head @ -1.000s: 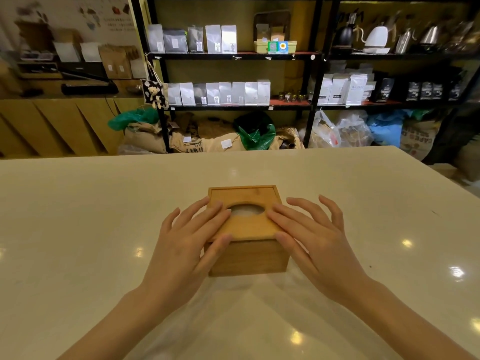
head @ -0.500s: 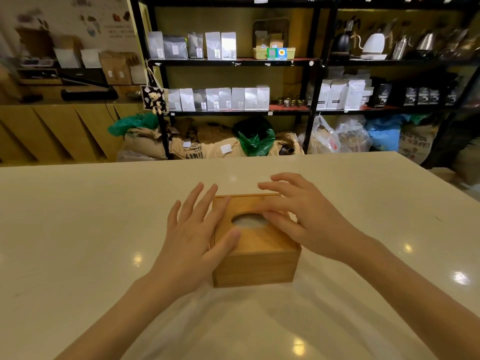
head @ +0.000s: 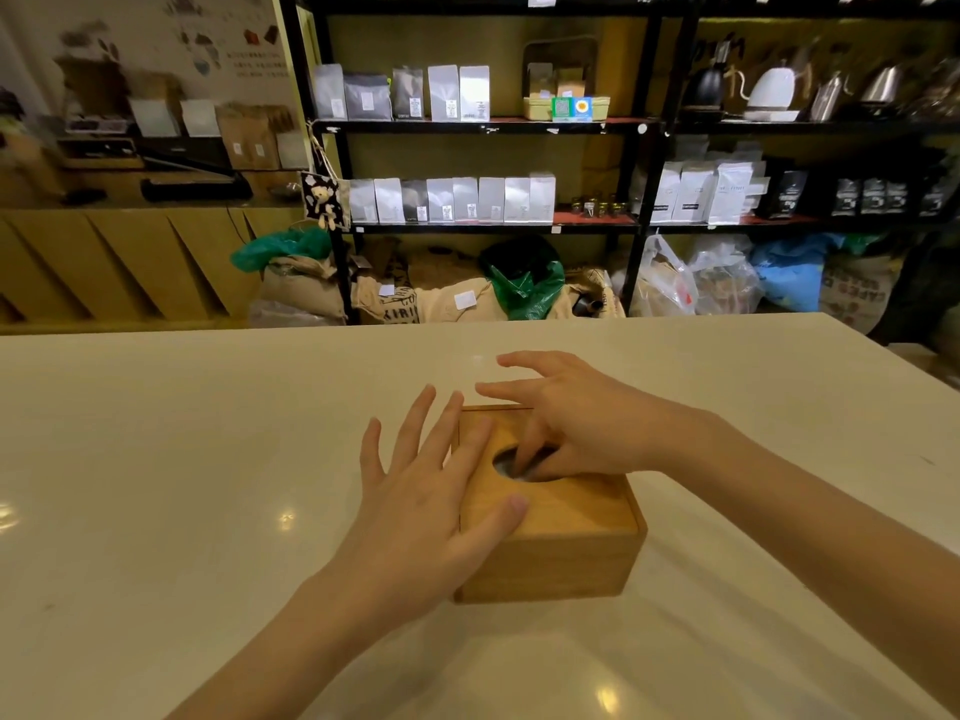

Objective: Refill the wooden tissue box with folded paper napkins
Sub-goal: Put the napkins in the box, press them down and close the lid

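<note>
the wooden tissue box (head: 550, 543) sits on the pale table (head: 156, 459), just below the middle of the view, with its lid (head: 566, 506) in place. the oval opening (head: 511, 465) lies toward the lid's 12 o'clock side. something pale shows down inside it, too dim to tell whether it is paper or the bare bottom.

the left hand (head: 426, 501) lies flat and spread over the box's 9 o'clock edge, palm down, thumb resting on the lid and the other fingers fanned out toward 11 o'clock beyond the box. it grips nothing; it looks to be steadying the box. the right hand (head: 576, 418) reaches in from 3 o'clock, with two fingers curled down into the oval opening and the rest splayed in the air toward 10 o'clock. i cannot tell whether the curled fingers pinch anything inside.

as for progress, this looks like the very start. no folded napkins are anywhere in view on the table, and the lid is not yet off. my guess is that the fingers hooked in the opening are meant to lift or slide the lid. what is left is nearly everything: open the box, fetch the napkins, stack them inside, close it.

behind the table, at 12 o'clock, dark shelves (head: 483, 124) hold pale bags.
</note>
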